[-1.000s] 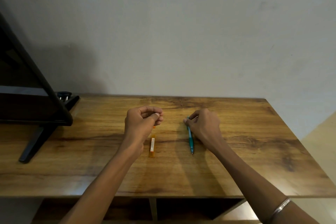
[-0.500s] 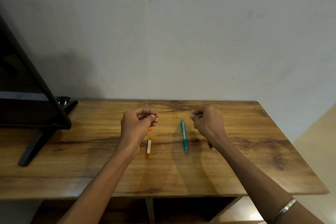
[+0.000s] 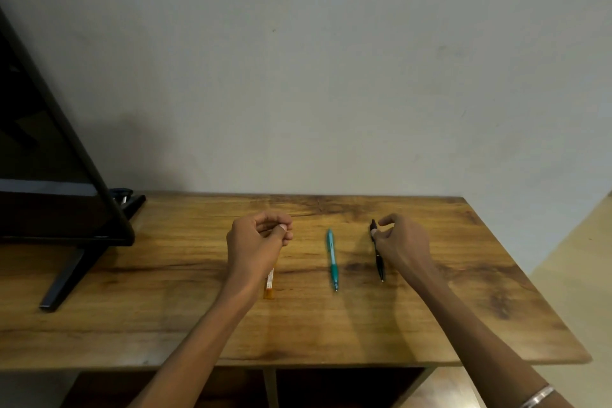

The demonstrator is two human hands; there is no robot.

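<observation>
Three pens lie side by side on the wooden table [image 3: 463,308], pointing toward me. My left hand [image 3: 258,242] hovers with its fingers curled against the thumb and nothing visible in them. Under its wrist lies an orange pen [image 3: 269,286], mostly hidden. In the middle, a teal pen [image 3: 332,258] lies untouched. My right hand [image 3: 402,247] pinches the upper end of a black pen [image 3: 379,263] between thumb and forefinger. The black pen lies right of the teal one, parallel to it.
A black flat screen [image 3: 49,202] stands at the table's left end, with a stand leg [image 3: 63,281] reaching toward the front edge. A plain wall runs behind the table. Dark shelf openings show below the tabletop.
My right hand left the teal pen on the table and moved right. The black pen, barely visible under that hand before, now lies in line with the others. The left hand stayed put.
</observation>
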